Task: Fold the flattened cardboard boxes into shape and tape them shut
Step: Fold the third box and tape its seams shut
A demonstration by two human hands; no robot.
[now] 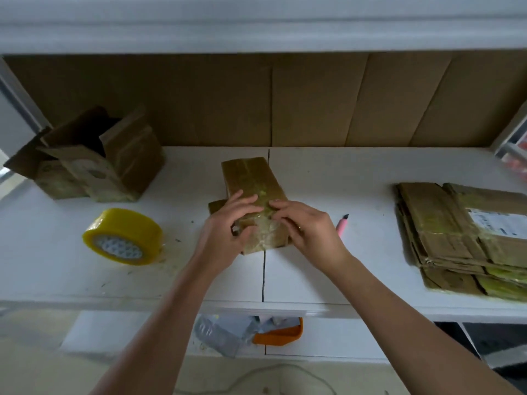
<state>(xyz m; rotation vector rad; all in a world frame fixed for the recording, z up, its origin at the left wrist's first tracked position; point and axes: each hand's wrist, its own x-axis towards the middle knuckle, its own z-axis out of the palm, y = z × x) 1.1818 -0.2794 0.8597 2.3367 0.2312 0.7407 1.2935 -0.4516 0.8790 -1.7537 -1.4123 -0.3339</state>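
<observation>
A small cardboard box (pixel 251 178), folded into shape and streaked with old yellowish tape, lies on the white table (pixel 328 266) at the centre. My left hand (pixel 231 226) grips its near left corner, thumb underneath and fingers over the top. My right hand (pixel 308 226) rests on the near right side, fingertips pressing the tape on the top seam. A yellow tape roll (pixel 125 236) lies to the left. A stack of flattened cardboard boxes (pixel 462 238) sits at the right.
Two opened cardboard boxes (pixel 94 163) stand at the back left. A pink cutter (pixel 341 223) lies just right of my right hand. Large cardboard sheets (pixel 285 101) line the back wall. An orange bin (pixel 282 334) sits on the shelf below the table.
</observation>
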